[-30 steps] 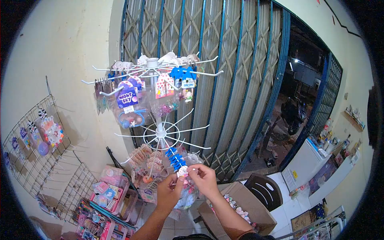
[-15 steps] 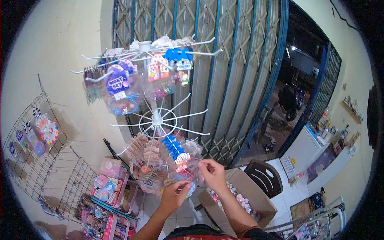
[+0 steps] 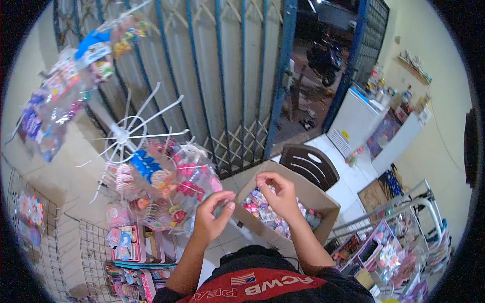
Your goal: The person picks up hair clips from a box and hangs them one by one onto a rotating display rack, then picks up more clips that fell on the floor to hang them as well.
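My left hand [image 3: 214, 216] is beside the bagged items on the lower tier of a white rotating rack [image 3: 123, 135], its thumb and fingers apart and nothing between them. Over the near part of a cardboard box [image 3: 328, 208], my right hand [image 3: 279, 193] has its fingers curled, with nothing visible in it. The box holds many small colourful packaged pieces [image 3: 268, 214]. On the rack's lower hooks hang a blue row of clips [image 3: 145, 165] and red and pink bows in clear bags [image 3: 191, 188]. More packets [image 3: 96, 56] hang blurred on the upper tier.
A dark brown chair [image 3: 309, 166] stands behind the box. Pink trays of goods [image 3: 132, 247] are at the lower left beside wire grids [image 3: 96, 252]. A metal rack with goods [image 3: 389, 252] is at the lower right. A folding gate [image 3: 227, 86] spans the back, beside a doorway.
The view has turned right, so the rack appears further left and tilted. Both hands have come away from the hanging bags, and my left hand has opened.
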`<state>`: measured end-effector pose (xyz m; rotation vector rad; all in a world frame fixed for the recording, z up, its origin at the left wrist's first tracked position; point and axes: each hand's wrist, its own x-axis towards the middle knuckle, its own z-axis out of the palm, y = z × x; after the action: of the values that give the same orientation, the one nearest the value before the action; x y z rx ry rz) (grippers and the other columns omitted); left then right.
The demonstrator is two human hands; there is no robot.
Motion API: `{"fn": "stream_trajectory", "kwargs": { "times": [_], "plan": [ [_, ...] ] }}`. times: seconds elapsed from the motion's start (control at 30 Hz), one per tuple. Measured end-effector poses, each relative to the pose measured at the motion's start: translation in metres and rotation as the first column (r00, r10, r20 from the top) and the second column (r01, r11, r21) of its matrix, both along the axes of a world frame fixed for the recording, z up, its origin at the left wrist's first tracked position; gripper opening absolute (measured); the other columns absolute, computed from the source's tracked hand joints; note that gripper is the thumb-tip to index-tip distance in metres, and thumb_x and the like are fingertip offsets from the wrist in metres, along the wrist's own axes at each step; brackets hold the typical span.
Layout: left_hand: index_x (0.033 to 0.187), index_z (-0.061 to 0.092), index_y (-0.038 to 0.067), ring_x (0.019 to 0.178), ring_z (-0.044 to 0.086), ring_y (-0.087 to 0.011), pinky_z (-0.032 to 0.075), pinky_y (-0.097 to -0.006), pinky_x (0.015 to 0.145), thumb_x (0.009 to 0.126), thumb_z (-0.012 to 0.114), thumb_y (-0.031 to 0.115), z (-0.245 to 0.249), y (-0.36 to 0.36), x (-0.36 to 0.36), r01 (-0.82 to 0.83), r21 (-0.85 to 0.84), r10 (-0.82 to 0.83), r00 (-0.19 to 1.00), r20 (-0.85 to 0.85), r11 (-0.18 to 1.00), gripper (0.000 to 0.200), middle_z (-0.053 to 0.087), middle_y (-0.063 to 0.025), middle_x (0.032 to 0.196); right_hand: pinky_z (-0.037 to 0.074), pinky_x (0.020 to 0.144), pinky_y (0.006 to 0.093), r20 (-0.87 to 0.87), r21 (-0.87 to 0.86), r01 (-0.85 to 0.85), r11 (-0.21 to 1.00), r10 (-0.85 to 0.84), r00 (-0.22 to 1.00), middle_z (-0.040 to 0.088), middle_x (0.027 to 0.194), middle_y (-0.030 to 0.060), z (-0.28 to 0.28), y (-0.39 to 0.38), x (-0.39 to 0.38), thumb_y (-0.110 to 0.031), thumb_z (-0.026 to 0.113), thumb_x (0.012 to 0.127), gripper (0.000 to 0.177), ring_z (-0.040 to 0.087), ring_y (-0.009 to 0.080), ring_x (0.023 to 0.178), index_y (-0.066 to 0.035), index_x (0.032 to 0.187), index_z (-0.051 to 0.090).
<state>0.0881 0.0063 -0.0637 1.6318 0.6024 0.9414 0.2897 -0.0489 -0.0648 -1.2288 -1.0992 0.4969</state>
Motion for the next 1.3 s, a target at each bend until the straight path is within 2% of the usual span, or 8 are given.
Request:
{"fn": "stream_trajectory", "kwargs": {
  "times": [0.13,0.4,0.63,0.8,0.9,1.03,1.17,1.3],
  "plan": [
    [0.118,0.054,-0.004,0.115,0.056,-0.0211,0.041,-0.0351,0.101,0.088,0.057,-0.002,-0.004,0.005,0.03,0.07,0.059,-0.069,0.998,-0.01,0.996,0.03,0.061,-0.0141,0.117,0.049,0.076,0.0262,-0.022,-0.02,0.074,0.997,-0.075,0.997,0.067,0.093,0.0064,0.001,-0.022,0.029,-0.009,0.067,0.088,0.016,0.06,0.011,0.084,0.0,0.101,0.067],
    [0.117,0.056,-0.001,0.111,0.057,-0.0203,0.041,-0.0333,0.1,0.091,0.054,0.002,-0.022,0.006,0.093,0.132,0.054,-0.129,0.99,-0.058,0.99,0.026,0.062,-0.0137,0.117,0.049,0.076,0.0265,-0.071,-0.051,0.149,0.987,-0.153,0.986,0.067,0.093,0.0082,-0.021,-0.041,0.089,-0.007,0.062,0.09,0.015,0.062,0.0126,0.083,0.001,0.102,0.066],
    [0.112,0.059,-0.001,0.105,0.06,-0.0174,0.043,-0.0295,0.095,0.094,0.053,0.005,-0.045,0.009,0.136,0.083,-0.134,-0.102,0.985,-0.138,0.988,0.02,0.066,-0.0114,0.107,0.049,0.076,0.0265,-0.147,-0.132,0.21,0.969,-0.229,0.962,0.068,0.091,0.0085,-0.058,-0.038,0.125,-0.006,0.06,0.091,0.014,0.063,0.0129,0.083,0.002,0.1,0.067],
    [0.11,0.06,-0.001,0.1,0.062,-0.0152,0.046,-0.0276,0.09,0.095,0.054,0.008,-0.069,0.024,0.157,0.069,-0.15,-0.101,0.971,-0.215,0.986,0.018,0.066,-0.011,0.104,0.049,0.076,0.0263,-0.198,-0.211,0.232,0.949,-0.274,0.941,0.068,0.09,0.008,-0.091,-0.046,0.138,-0.006,0.061,0.091,0.013,0.062,0.0123,0.082,0.002,0.099,0.067],
    [0.111,0.06,-0.001,0.099,0.062,-0.0153,0.046,-0.0278,0.09,0.096,0.055,0.009,-0.097,0.038,0.169,0.064,-0.216,-0.117,0.963,-0.242,0.974,0.019,0.067,-0.0113,0.102,0.049,0.075,0.0261,-0.168,-0.249,0.267,0.931,-0.313,0.935,0.068,0.09,0.0076,-0.117,-0.052,0.147,-0.006,0.061,0.091,0.012,0.062,0.0116,0.082,0.002,0.099,0.067],
    [0.111,0.059,-0.002,0.099,0.063,-0.016,0.046,-0.0287,0.091,0.096,0.056,0.011,-0.135,0.049,0.175,0.056,-0.255,-0.131,0.949,-0.288,0.965,0.02,0.067,-0.0116,0.102,0.049,0.076,0.0255,-0.262,-0.352,0.281,0.893,-0.382,0.886,0.068,0.09,0.0075,-0.157,-0.058,0.153,-0.007,0.06,0.092,0.012,0.063,0.0114,0.084,0.003,0.098,0.066],
    [0.111,0.06,-0.001,0.099,0.063,-0.0172,0.046,-0.0297,0.09,0.095,0.057,0.011,-0.183,0.057,0.183,0.045,-0.307,-0.153,0.928,-0.339,0.951,0.02,0.067,-0.0116,0.102,0.049,0.078,0.0257,-0.241,-0.432,0.296,0.852,-0.425,0.872,0.068,0.091,0.0071,-0.191,-0.056,0.16,-0.006,0.061,0.092,0.012,0.063,0.0119,0.085,0.003,0.098,0.067],
    [0.108,0.061,-0.001,0.098,0.063,-0.0175,0.046,-0.0296,0.09,0.094,0.057,0.01,-0.222,0.063,0.193,0.063,-0.309,-0.179,0.913,-0.366,0.949,0.018,0.068,-0.011,0.1,0.048,0.079,0.0256,-0.3,-0.429,0.299,0.852,-0.447,0.843,0.068,0.093,0.0086,-0.227,-0.049,0.162,-0.006,0.062,0.092,0.012,0.062,0.0119,0.087,0.003,0.097,0.067]
  ]
}}
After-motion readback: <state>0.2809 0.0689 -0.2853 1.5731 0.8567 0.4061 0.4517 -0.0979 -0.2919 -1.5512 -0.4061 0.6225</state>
